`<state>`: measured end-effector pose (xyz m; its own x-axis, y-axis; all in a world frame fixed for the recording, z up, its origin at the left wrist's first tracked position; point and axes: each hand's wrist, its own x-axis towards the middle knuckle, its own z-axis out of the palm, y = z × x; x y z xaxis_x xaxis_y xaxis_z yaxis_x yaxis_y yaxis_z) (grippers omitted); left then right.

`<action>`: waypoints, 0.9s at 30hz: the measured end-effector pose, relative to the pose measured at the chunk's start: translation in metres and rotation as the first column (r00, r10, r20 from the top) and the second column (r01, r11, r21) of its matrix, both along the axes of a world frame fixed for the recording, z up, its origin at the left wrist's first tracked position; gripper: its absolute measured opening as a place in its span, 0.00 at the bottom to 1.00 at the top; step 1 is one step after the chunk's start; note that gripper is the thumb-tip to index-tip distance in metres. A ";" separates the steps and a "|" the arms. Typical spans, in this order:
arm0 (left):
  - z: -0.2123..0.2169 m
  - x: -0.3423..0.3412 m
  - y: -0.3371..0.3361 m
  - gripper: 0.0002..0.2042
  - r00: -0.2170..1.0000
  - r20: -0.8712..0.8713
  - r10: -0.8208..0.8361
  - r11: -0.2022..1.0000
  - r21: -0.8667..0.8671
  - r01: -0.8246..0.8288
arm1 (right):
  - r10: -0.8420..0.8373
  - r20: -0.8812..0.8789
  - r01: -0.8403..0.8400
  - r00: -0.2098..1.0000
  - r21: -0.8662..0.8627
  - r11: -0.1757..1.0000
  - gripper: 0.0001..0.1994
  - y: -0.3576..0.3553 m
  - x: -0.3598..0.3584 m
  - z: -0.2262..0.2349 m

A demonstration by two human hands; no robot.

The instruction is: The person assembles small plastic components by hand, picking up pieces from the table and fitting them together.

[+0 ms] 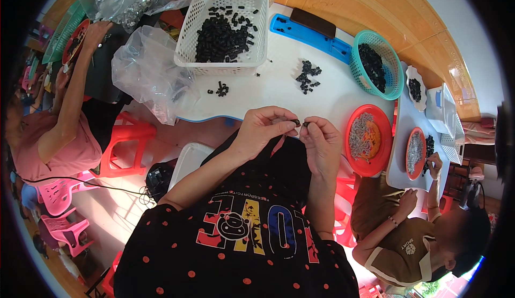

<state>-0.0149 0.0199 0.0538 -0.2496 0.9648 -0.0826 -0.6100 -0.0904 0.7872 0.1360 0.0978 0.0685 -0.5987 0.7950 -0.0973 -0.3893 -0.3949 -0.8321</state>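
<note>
My left hand and my right hand meet in front of my chest, just off the table's near edge. Between the left thumb and fingers is pinched a small black cylindrical piece. A second small dark piece is pinched in my right fingertips, its end facing the first with a narrow gap between. Beyond my hands, a loose pile of black pieces lies on the white table. A smaller cluster of them lies to the left.
A white perforated basket of black pieces stands at the back, beside a clear plastic bag. Rightward are a blue tray, a teal basket and a red plate of small grey parts. Co-workers sit on both sides.
</note>
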 end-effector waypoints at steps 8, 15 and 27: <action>-0.001 -0.001 -0.001 0.08 0.999 -0.033 0.011 1.000 0.007 -0.011 | -0.009 0.091 -0.008 0.996 0.186 0.983 0.07 -0.004 -0.005 0.004; -0.002 0.001 0.000 0.09 1.000 -0.021 0.021 1.000 -0.014 -0.021 | -0.137 0.214 0.043 0.967 0.394 0.918 0.06 -0.007 -0.007 0.005; -0.005 0.002 0.001 0.07 0.986 0.164 0.031 0.999 -0.026 -0.027 | -0.195 0.268 0.064 0.943 0.431 0.900 0.05 -0.011 -0.008 -0.003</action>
